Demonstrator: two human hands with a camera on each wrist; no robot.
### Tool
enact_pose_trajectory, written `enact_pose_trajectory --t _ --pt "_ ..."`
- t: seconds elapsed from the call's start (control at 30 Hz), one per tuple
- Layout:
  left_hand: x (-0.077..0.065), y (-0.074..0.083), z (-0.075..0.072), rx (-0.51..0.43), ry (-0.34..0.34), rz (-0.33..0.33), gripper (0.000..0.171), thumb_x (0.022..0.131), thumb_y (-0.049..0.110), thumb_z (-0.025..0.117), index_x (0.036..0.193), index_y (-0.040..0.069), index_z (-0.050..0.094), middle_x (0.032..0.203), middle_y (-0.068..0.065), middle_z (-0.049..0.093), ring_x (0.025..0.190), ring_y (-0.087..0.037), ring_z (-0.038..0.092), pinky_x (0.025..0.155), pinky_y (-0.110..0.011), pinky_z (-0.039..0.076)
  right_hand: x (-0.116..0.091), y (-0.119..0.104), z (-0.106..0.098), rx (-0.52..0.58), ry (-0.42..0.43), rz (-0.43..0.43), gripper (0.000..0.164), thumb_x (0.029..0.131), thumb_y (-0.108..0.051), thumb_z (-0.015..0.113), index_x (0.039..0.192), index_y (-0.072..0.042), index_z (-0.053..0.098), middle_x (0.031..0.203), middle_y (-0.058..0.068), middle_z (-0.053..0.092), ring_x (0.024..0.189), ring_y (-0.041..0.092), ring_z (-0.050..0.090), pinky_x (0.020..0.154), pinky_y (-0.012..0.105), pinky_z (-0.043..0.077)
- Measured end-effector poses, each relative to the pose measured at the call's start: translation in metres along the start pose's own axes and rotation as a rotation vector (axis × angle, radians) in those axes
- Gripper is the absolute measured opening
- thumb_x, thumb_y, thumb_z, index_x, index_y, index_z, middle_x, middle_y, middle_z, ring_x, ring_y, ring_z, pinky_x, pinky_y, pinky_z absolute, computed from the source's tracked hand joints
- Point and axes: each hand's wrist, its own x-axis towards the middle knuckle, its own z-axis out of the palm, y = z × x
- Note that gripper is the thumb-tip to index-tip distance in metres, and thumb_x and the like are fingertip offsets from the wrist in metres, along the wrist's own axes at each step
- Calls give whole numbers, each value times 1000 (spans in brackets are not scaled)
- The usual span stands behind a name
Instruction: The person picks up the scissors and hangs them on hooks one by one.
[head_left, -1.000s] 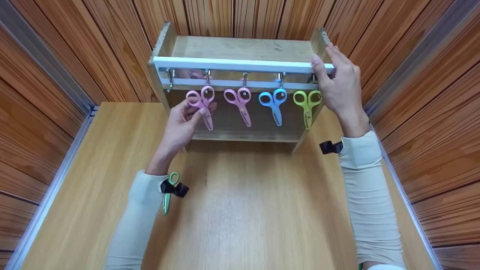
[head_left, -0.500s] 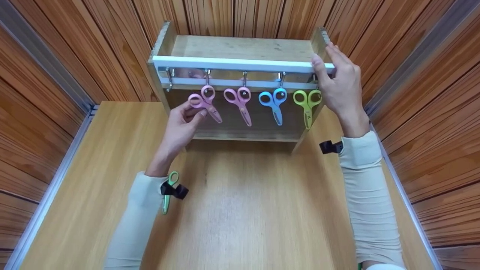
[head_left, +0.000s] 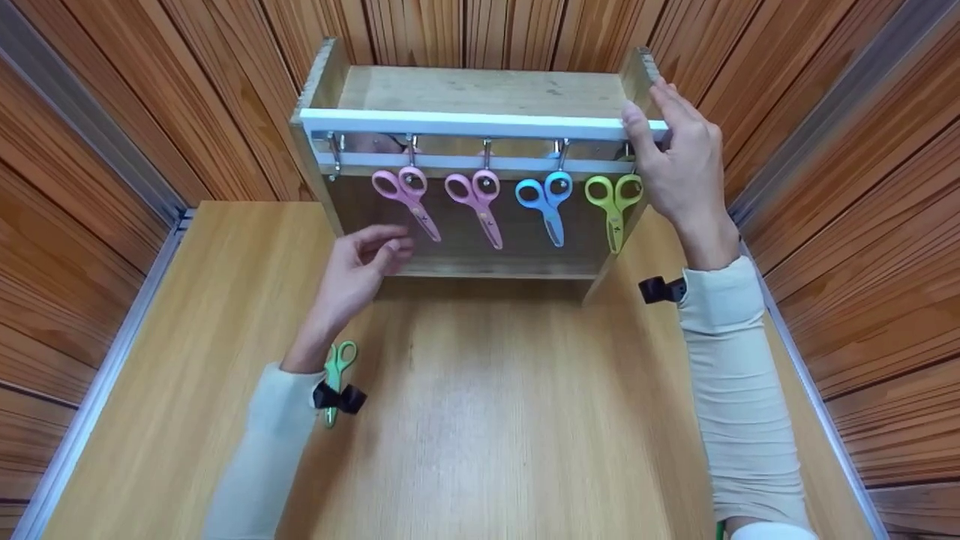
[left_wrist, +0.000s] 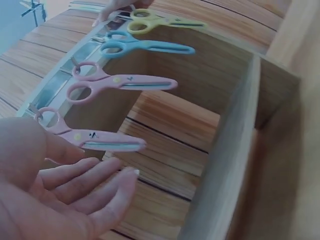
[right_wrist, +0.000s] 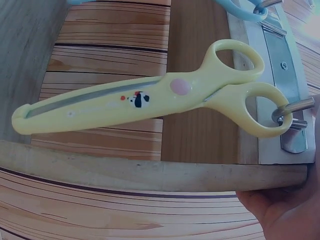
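A wooden shelf (head_left: 480,90) carries a metal hook rail (head_left: 465,121) along its upper front. From the hooks hang pink scissors (head_left: 418,211), a second pink pair (head_left: 484,216), blue scissors (head_left: 553,219) and yellow scissors (head_left: 615,217), each by one finger loop with the blades down. My left hand (head_left: 358,262) is just below and left of the first pink pair, fingers loosely bent and holding nothing. With the thumb at the rail's front and fingers over the side panel, my right hand (head_left: 686,176) grips the shelf's right upper corner.
The leftmost hook (head_left: 334,157) on the rail is bare. Green scissors (head_left: 337,364) lie on the wooden table (head_left: 480,420), partly covered by the left wrist camera. Wood-panelled walls (head_left: 862,202) enclose the table at the back and sides.
My left hand has let go of the first pink scissors and drawn down away from them; they hang slanted on their hook. The right hand keeps its grip on the shelf.
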Motion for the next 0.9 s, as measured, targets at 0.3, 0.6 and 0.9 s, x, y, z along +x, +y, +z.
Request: enact_pose_trajectory --t 0.3,0.6,0.9 --pt "-28 -35 -2 511 103 118 35 106 16 61 136 -3 64 120 -22 75 87 -29 73 70 -35 62 -2 1 1 19 2 -21 66 105 -51 53 156 -9 50 168 3 42 161 18 33 135 33 22" --pt "-61 -91 -2 841 173 117 51 101 34 71 137 -1 63 122 -27 71 68 -26 62 54 -36 54 -1 3 1 -1 13 -1 67 105 -54 52 155 -11 51 167 2 44 160 17 34 134 32 24" --pt "-90 -144 -2 1107 273 121 73 90 50 80 128 -11 63 129 -36 66 113 -57 66 87 -64 62 -1 4 1 13 22 -46 64 105 -49 54 154 -7 52 167 8 44 160 22 34 135 37 23"
